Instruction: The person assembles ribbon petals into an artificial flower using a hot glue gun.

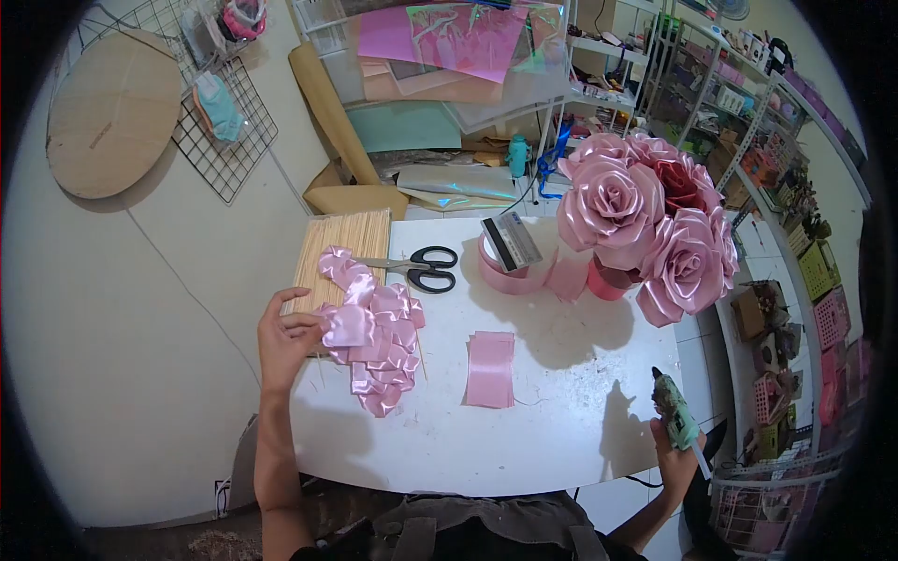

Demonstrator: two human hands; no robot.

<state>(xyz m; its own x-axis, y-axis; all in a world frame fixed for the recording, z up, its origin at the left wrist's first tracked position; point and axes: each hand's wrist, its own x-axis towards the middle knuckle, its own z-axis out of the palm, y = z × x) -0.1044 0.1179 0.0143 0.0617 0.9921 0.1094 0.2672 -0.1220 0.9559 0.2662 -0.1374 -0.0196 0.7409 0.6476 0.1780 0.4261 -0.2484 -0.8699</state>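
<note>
The left hand (285, 338) is pinching a folded pink ribbon petal (348, 325) from the pile on the tabletop (561, 411), while the right hand (675, 458) is gripping the glue gun (673, 419), so gluing probably comes next.

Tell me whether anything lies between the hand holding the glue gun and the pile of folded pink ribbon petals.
Yes. Between the right hand with the glue gun and the ribbon petals, a stack of cut pink ribbon pieces lies flat on the table.

You see pale pink ribbon petals (374, 338) and pink ribbon strips (491, 368) on a white table (561, 411), black-handled scissors (421, 267), pink roses (645, 220) around one dark red, and a mint-green glue gun (675, 419).
</note>
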